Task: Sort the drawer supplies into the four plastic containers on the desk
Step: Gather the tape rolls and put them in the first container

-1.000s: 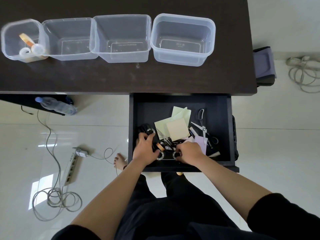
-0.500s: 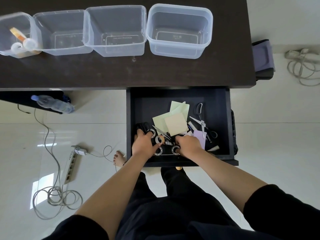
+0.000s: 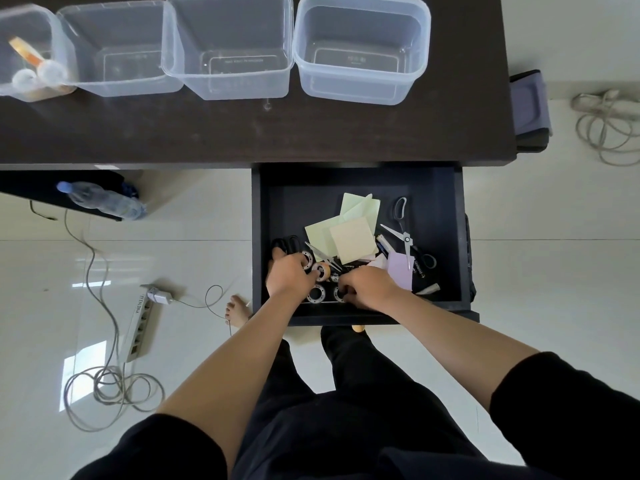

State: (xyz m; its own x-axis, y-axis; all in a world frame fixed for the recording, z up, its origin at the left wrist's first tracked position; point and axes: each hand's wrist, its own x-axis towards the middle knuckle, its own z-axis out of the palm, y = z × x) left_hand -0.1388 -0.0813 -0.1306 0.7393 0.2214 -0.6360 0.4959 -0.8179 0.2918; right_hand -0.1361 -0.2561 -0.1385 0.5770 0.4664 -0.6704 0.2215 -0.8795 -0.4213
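The open dark drawer (image 3: 257,237) under the desk holds the supplies. Near its front left corner my left hand (image 3: 289,276) curls its fingers round a tape roll (image 3: 322,270), with a second roll (image 3: 307,259) against the fingertips. My right hand (image 3: 367,287), beside it, pinches another tape roll (image 3: 337,294). A further roll (image 3: 316,294) lies loose between the hands. Sticky notes (image 3: 353,239), scissors (image 3: 406,233), a second pair of scissors (image 3: 321,252) and a purple pad (image 3: 400,271) lie behind. Four clear containers line the desk: the leftmost (image 3: 52,32) has tape rolls in it, the others (image 3: 114,15) (image 3: 227,8) (image 3: 362,5) hold nothing.
The dark desk top (image 3: 242,133) runs across the top of the view. On the white floor at left are a water bottle (image 3: 104,200), a power strip (image 3: 140,323) and coiled cable (image 3: 110,389). A grey pouch (image 3: 528,105) hangs off the desk's right end.
Both hands stayed at the drawer's front among the tape rolls. My left hand's fingers closed round a roll, and my right hand shifted slightly onto the roll by the front wall.
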